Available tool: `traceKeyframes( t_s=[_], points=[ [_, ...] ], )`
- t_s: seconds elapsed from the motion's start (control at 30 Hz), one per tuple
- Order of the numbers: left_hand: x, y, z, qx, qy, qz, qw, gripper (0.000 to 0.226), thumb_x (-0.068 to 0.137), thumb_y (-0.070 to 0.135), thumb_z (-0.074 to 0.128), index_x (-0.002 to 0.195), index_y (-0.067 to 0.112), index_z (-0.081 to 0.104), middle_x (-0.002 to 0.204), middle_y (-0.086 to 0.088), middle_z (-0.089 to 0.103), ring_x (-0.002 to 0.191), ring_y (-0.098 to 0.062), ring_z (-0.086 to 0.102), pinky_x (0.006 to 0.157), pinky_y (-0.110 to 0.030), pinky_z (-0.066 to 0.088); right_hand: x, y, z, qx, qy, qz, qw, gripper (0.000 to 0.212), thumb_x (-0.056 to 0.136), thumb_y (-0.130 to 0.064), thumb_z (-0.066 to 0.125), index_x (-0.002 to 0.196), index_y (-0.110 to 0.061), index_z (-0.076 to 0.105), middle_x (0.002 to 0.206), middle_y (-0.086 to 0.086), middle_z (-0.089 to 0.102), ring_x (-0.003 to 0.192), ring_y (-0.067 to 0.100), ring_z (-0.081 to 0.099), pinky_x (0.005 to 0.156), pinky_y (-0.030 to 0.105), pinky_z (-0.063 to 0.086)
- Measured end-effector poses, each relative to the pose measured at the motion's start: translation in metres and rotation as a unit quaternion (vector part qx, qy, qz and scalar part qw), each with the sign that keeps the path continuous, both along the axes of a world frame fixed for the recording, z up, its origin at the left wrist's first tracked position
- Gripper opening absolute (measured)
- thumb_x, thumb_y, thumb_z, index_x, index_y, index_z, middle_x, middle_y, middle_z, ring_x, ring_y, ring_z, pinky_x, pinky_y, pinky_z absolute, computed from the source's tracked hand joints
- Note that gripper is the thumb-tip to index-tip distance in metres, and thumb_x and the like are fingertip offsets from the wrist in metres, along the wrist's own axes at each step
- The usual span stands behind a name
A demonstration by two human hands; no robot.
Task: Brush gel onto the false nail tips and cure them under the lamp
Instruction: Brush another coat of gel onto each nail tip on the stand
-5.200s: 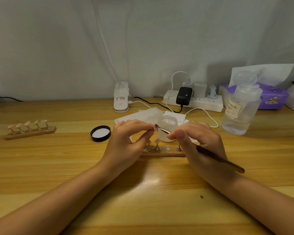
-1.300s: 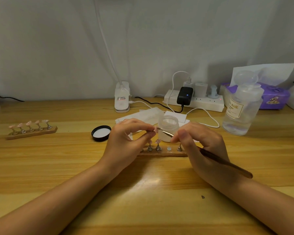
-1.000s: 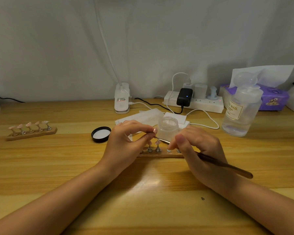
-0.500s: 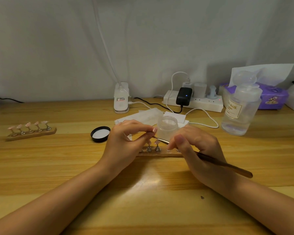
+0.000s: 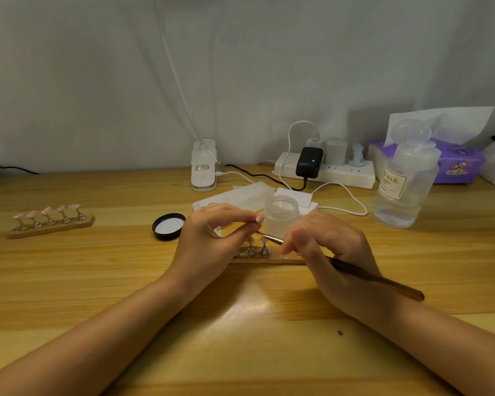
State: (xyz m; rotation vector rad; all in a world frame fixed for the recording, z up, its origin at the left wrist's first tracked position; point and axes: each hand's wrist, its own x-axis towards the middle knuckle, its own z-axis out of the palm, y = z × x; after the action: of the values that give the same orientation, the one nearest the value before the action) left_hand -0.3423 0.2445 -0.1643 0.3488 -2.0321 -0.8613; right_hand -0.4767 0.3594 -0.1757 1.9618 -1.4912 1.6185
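My left hand (image 5: 209, 238) pinches a small nail tip stand (image 5: 253, 222) between thumb and forefinger, lifted above a wooden holder strip (image 5: 266, 258). My right hand (image 5: 330, 250) grips a brown-handled gel brush (image 5: 375, 278), its bristle end touching the held tip. Two other stands with tips remain upright on the strip, which is partly hidden by both hands. An open frosted gel jar (image 5: 281, 217) stands just behind the hands. A white lamp base (image 5: 203, 167) with a thin neck sits at the back of the table.
The jar's black lid (image 5: 168, 226) lies left of my left hand. A second wooden strip (image 5: 52, 221) with several tips sits far left. A clear bottle (image 5: 406, 181), purple tissue box (image 5: 457, 164), power strip (image 5: 326, 170) with cables and white wipes (image 5: 240, 195) fill the back right.
The brush tip dropped from level with the jar's middle to just under my left fingertips, and my right hand sank slightly toward the strip. My left hand kept its pinch in place.
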Motion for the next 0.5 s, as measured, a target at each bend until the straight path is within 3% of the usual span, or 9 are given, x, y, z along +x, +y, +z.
traceKeyframes(
  t_s=[0.13,0.3,0.4,0.5],
  points=[
    [0.002,-0.0017,-0.0023,0.002,-0.008,0.001,1.0,0.016,0.073,0.02,0.068,0.088,0.026,0.07,0.078,0.011,0.068,0.073,-0.007,0.062,0.07,-0.04,0.05,-0.0017,-0.0008,0.0016,0.003,-0.047,-0.043,0.998,0.042,0.095,-0.041,0.031,0.074,-0.018,0.059,0.072,-0.018,0.053,0.073,0.001,0.054,0.069,0.012,0.04],
    [0.0002,-0.0007,-0.0007,0.009,-0.001,-0.005,1.0,0.019,0.072,0.021,0.066,0.091,0.024,0.069,0.081,0.01,0.067,0.075,-0.013,0.062,0.069,-0.051,0.05,-0.0005,-0.0022,-0.0004,0.013,-0.005,-0.035,0.999,0.044,0.094,-0.037,0.036,0.073,-0.011,0.065,0.069,-0.001,0.061,0.069,0.011,0.056,0.064,0.029,0.045],
    [0.0001,-0.001,-0.0013,0.007,-0.003,-0.005,1.0,0.018,0.073,0.022,0.066,0.09,0.023,0.07,0.081,0.01,0.067,0.075,-0.013,0.062,0.07,-0.051,0.05,-0.0006,-0.0017,-0.0007,0.001,0.009,-0.014,1.0,0.047,0.096,-0.033,0.036,0.068,-0.009,0.065,0.068,-0.006,0.059,0.067,0.008,0.056,0.062,0.032,0.045],
    [0.0003,-0.0007,-0.0016,0.01,-0.002,-0.005,1.0,0.017,0.073,0.024,0.066,0.09,0.023,0.071,0.082,0.007,0.068,0.077,-0.013,0.061,0.07,-0.051,0.049,-0.0013,-0.0012,-0.0009,-0.012,-0.008,-0.021,1.0,0.044,0.096,-0.036,0.034,0.069,-0.016,0.063,0.068,-0.011,0.055,0.067,0.004,0.054,0.064,0.026,0.044]
  ],
)
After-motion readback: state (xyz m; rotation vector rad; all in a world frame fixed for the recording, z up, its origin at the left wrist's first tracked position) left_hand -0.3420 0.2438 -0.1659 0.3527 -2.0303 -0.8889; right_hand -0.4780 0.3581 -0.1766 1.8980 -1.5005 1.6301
